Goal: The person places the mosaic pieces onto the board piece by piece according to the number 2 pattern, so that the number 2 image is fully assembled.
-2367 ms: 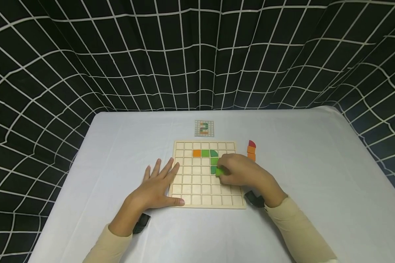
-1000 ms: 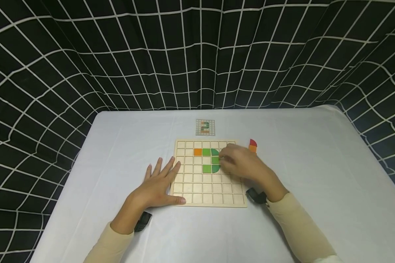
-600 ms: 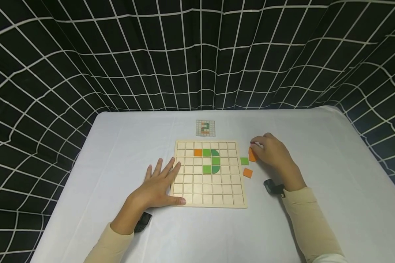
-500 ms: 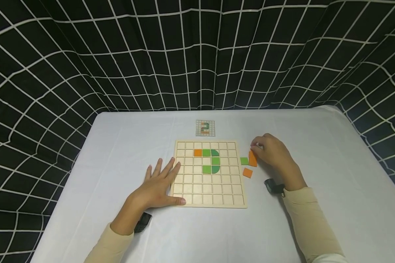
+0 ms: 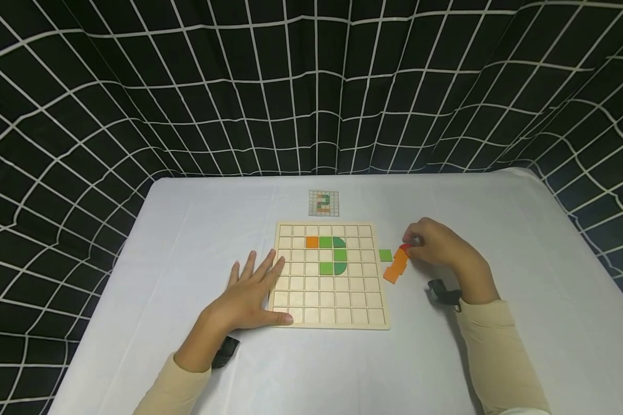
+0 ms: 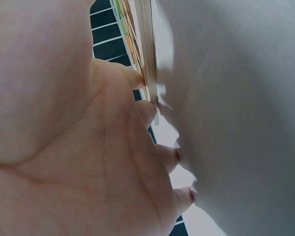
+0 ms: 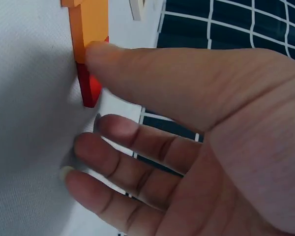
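White table (image 5: 218,219), wooden grid board (image 5: 311,316) sitting pretty much mid-table.
Left hand (image 5: 244,298) is spread wide at the board's left edge, index finger and thumb over the wood, gripping nothing. Right hand (image 5: 438,246) is off to the right, fingers loosely bent, thumb touching a crooked line of orange tiles (image 5: 397,265) near the red tile (image 5: 405,246) at its far end; honestly can't tell if it's pinching anything. Six tiles (image 5: 340,255) are set in the board's far half: one orange, three green, two rounded dark green. Little pattern card (image 5: 323,203) lies just beyond the far edge, and one loose green tile (image 5: 385,255) is just right of the board.
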`<state>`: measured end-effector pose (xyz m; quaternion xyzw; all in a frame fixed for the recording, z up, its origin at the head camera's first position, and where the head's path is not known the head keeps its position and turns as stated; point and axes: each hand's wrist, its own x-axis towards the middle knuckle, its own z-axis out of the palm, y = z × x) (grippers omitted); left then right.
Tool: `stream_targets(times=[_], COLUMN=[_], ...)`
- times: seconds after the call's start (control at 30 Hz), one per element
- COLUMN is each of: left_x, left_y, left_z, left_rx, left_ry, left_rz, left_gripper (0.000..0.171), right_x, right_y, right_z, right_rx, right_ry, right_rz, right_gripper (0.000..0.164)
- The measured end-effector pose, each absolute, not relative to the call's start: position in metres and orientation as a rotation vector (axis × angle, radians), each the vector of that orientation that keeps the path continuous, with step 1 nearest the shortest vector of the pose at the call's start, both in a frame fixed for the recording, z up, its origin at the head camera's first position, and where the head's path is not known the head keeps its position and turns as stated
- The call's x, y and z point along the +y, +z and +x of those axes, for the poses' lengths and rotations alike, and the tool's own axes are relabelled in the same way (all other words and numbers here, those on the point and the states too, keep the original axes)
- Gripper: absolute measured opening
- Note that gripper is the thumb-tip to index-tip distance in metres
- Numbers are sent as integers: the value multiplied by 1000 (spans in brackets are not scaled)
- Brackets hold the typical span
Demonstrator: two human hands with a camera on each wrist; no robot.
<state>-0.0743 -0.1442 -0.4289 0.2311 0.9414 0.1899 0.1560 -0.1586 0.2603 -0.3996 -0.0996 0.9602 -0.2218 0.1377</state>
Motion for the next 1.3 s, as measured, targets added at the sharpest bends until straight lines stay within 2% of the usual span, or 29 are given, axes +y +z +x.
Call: stream_targets(times=[0.3,0.53,0.93,1.3], left_x=[-144,-144,-144,-145], left_y=[-426,-427,-424,-425], left_z=[-74,-74,-74,-74], left_rx=[2686,2687,2681,2679], left_ry=[524,536,534,534], left_rz=[648,648,647,654], left_gripper=[117,116,116,117], right_x=[258,258,257,232], right_y=[-397,-399,-399,-388], right_z=[-155,-157,-157,-148], right_rx=[2754,2740,2656,2649], right_ry=[-610,-604,-619,-662], right_rz=[-312,-367,-304,-540], right_gripper=[25,22,23,19])
